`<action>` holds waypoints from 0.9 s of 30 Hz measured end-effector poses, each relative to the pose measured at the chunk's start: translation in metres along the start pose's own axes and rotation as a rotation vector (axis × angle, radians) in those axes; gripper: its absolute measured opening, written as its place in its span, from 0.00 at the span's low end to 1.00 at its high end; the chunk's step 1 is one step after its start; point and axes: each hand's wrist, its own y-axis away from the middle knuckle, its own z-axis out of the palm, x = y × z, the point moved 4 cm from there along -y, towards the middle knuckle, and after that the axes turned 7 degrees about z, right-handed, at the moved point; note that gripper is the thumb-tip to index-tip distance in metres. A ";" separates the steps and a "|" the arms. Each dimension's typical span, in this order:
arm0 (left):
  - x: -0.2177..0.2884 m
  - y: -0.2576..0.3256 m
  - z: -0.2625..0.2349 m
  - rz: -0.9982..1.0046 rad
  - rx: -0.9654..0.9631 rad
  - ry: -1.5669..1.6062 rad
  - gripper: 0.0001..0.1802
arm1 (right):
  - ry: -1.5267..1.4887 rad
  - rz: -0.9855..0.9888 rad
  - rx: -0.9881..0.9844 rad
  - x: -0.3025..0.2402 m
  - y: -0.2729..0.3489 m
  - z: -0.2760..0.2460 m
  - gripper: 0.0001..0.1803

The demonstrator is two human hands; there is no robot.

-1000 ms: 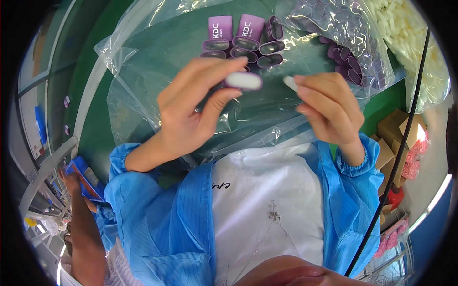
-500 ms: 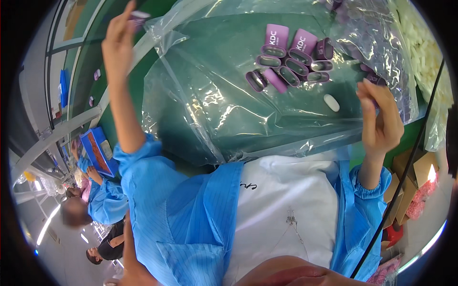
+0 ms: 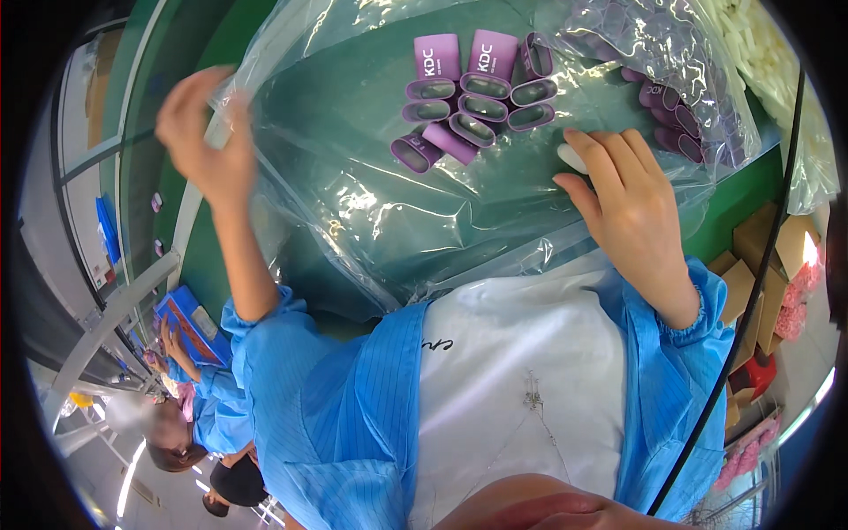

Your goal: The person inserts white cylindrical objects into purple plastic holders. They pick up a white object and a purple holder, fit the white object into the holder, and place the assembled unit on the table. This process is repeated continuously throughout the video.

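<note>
My left hand [image 3: 205, 141] is raised at the left edge of the clear plastic sheet, its fingers apart and slightly blurred; nothing shows in it. Over the sheet, my right hand [image 3: 629, 190] reaches palm down with fingers outstretched. Between its thumb and index finger lies a small white oval piece [image 3: 571, 158], partly covered by the fingers; no firm grip on it is visible. Beyond and left of that hand sits a cluster of hollow purple oval sleeves [image 3: 484, 108]. Most show their open ends, and two lie flat with white print [image 3: 437, 56].
The clear plastic sheet [image 3: 353, 256] covers the green table. A bag of purple sleeves [image 3: 658, 53] spills out at the far right, beside a bag of pale pieces [image 3: 777, 53]. Cardboard boxes [image 3: 751, 305] stand at right. A co-worker [image 3: 221, 411] sits by a blue bin [image 3: 199, 331].
My left hand has lowered, and the purple piece it held no longer shows. My right hand has moved from the purple sleeves at the right to the white piece. The whole view has shifted.
</note>
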 end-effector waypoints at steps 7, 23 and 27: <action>0.168 -0.006 0.004 0.417 -0.305 0.236 0.19 | -0.105 -0.058 0.063 0.008 0.000 0.013 0.15; 0.202 0.007 0.008 -0.109 -0.195 0.825 0.22 | -0.427 -0.238 0.330 -0.001 0.007 -0.009 0.19; 0.210 0.013 0.022 -0.147 -0.186 0.904 0.19 | -0.455 -0.277 0.197 -0.011 0.008 -0.010 0.20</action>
